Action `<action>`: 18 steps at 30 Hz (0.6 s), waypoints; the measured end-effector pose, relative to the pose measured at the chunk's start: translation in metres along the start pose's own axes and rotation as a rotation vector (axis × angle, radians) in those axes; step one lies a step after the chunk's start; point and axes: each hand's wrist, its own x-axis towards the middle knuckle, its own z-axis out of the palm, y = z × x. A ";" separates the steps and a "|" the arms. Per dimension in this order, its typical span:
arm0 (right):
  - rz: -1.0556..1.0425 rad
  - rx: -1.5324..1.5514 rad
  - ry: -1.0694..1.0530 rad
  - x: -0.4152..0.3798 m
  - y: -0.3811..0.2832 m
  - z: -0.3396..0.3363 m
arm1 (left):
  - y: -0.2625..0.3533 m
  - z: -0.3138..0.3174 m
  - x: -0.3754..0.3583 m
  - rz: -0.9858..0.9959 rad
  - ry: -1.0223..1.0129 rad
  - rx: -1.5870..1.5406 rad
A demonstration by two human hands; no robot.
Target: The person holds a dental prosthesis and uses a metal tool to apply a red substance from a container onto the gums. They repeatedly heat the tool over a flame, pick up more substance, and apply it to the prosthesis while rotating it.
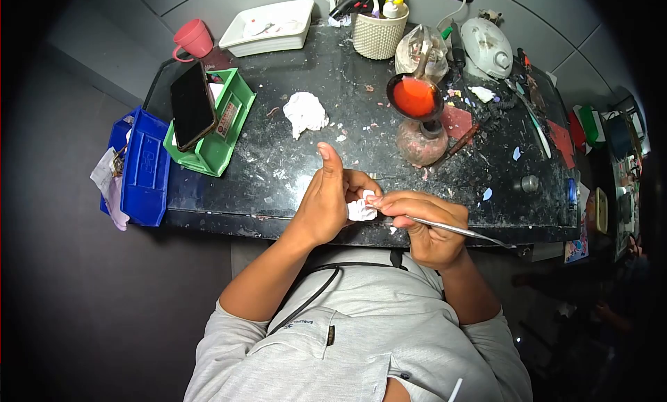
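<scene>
Near the table's front edge, my left hand [326, 206] holds a small white piece [361, 210] in its curled fingers, with the thumb pointing up. My right hand [434, 225] grips a thin metal tool [458, 230] like a pen. One end of the tool reaches the white piece, where its tip is hidden by my fingers; the other end points right past my hand. A crumpled white lump [305, 114] lies on the table beyond my left hand.
Behind my right hand, a pan of red material [415, 96] sits over a round burner [422, 144]. A phone [192, 107] leans on a green bin [233, 128], beside a blue bin [146, 169]. A white tray [269, 44] and pink mug [194, 38] stand behind.
</scene>
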 end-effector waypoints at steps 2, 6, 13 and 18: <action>0.010 0.007 -0.003 0.000 0.000 0.000 | -0.004 -0.001 0.001 -0.003 -0.011 -0.001; 0.010 0.000 0.027 0.003 0.000 0.002 | -0.007 -0.004 0.002 -0.019 -0.036 -0.003; 0.037 0.026 0.014 -0.003 0.002 -0.001 | -0.004 0.000 -0.002 0.022 -0.014 0.004; 0.060 0.019 0.027 0.000 -0.002 0.001 | -0.006 -0.001 -0.002 0.037 -0.018 0.004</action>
